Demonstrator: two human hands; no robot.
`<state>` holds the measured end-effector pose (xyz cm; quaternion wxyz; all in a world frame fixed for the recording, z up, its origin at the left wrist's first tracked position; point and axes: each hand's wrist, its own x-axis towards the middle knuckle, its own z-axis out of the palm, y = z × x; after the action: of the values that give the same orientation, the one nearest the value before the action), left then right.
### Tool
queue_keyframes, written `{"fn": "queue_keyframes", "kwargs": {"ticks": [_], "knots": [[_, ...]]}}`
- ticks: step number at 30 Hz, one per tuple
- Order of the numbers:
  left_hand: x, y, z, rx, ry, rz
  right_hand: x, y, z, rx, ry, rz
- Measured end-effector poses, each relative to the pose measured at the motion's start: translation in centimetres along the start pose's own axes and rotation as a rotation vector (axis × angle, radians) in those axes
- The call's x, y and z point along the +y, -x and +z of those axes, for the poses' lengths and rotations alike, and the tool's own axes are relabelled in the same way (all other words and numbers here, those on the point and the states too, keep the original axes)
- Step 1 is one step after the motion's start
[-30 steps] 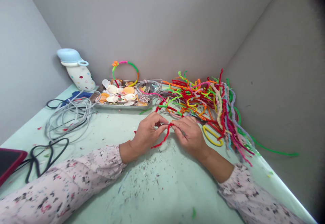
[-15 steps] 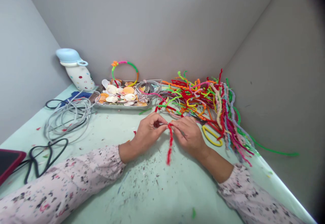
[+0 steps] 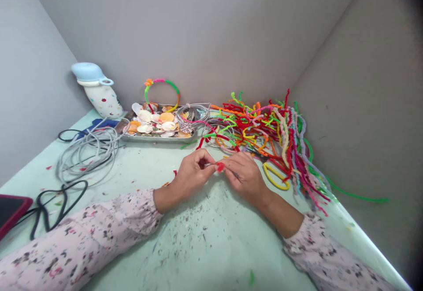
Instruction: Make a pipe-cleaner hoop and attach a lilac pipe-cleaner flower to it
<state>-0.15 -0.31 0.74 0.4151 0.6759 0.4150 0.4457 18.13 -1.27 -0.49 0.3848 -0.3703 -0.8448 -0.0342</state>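
Grey walls corner a pale green surface [image 3: 211, 247] littered with specks. One heap of coloured pipe cleaners [image 3: 264, 132] sprawls at the back right, one metal tray [image 3: 158, 138] of shells to its left (shells too many to count). Two hands meet mid-surface: left hand [image 3: 191, 174] and right hand [image 3: 244, 174] both pinch one red pipe cleaner [image 3: 220, 166] between fingertips; only a short end shows, so its long axis cannot be told.
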Motion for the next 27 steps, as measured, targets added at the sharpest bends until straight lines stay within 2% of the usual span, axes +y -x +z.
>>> {"fn": "queue_keyframes", "kwargs": {"ticks": [4, 14, 21, 27], "knots": [[-0.4, -0.1, 0.1, -0.019, 0.033, -0.037, 0.2, 0.0, 0.1, 0.005, 0.012, -0.011], [-0.4, -0.5, 0.2, -0.064, 0.031, -0.046, 0.1, 0.1, 0.1, -0.007, 0.032, 0.077], [-1.1, -0.6, 0.3, -0.049, 0.055, -0.027, 0.2, 0.1, 0.2, 0.010, 0.010, 0.062], [-1.2, -0.4, 0.4, -0.043, 0.017, -0.081, 0.1, 0.0, 0.3, 0.009, 0.004, 0.033]]}}
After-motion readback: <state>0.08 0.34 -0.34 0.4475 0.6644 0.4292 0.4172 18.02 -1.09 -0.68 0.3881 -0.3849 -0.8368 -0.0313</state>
